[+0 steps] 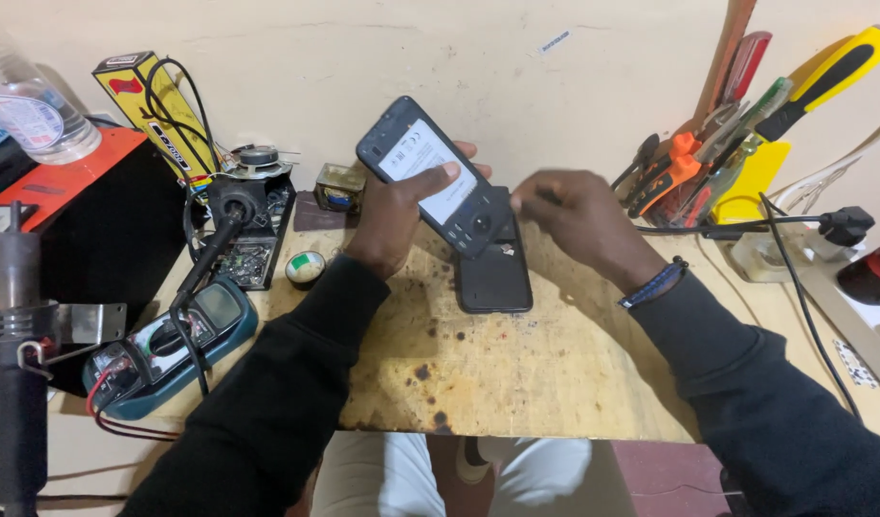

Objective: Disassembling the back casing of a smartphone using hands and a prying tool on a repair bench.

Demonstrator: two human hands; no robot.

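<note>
The left hand [394, 215] grips a dark phone body [438, 177], tilted up off the tabletop [516, 373], thumb pressed on the white rectangular label on its inner face. The right hand [574, 215] is blurred — fingers look pinched together at the body's lower corner, though whether they hold anything I cannot tell. A black back cover [495, 273] lies flat just below the body, touching it.

To do this well, I judge the left grip should stay firm at the edges (not on the exposed parts) while the right works lightly.

Left of the phone body leans a yellow oblong box [143, 105] with red and black marks; farther left, a clear bottle [33, 115] with a pale label on an orange-topped case.
</note>
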